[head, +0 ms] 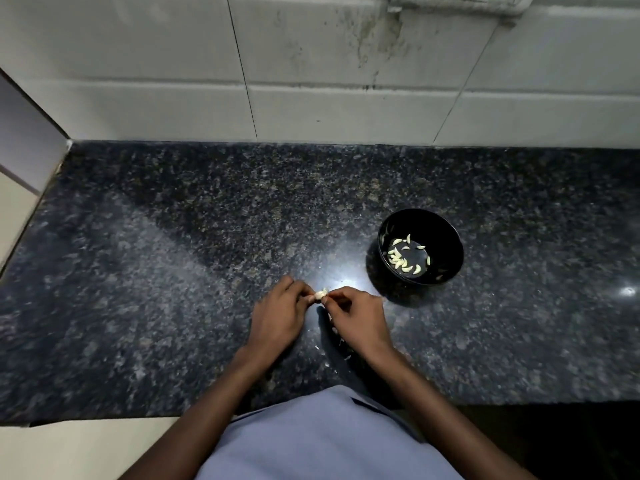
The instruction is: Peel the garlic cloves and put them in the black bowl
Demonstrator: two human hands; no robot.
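— Well, how far along was the job at that point?

— Partway, by my reading. The bowl (420, 248) already held a good scatter of peeled cloves (405, 256), pale and curved, lying on its floor. One more clove (319, 295) was in work, so at least that one was left. Whether more unpeeled ones waited anywhere, the view didn't show.

— And the hands?

— Both were on it. The left hand (278, 315) pinched the clove at its fingertips, fingers curled in. The right hand (358, 317) met it from the other side, thumb and forefinger pinched at the clove's end, the other fingers curled under. I judged that to be picking at the skin, though the exact nail work was too small to tell.

— Where was the clove, then?

— Right between the two sets of fingertips, held just above the counter (173, 271). The bowl stood beyond the right fingers and off to their right, apart from them.

— How did the clove look?

— Small, whitish, a bit lumpy, maybe skin half lifted. Hard to say.

— Any mess?

— Thin pale skins (337, 336) lay on the counter under and behind the right fingers, back toward the body.
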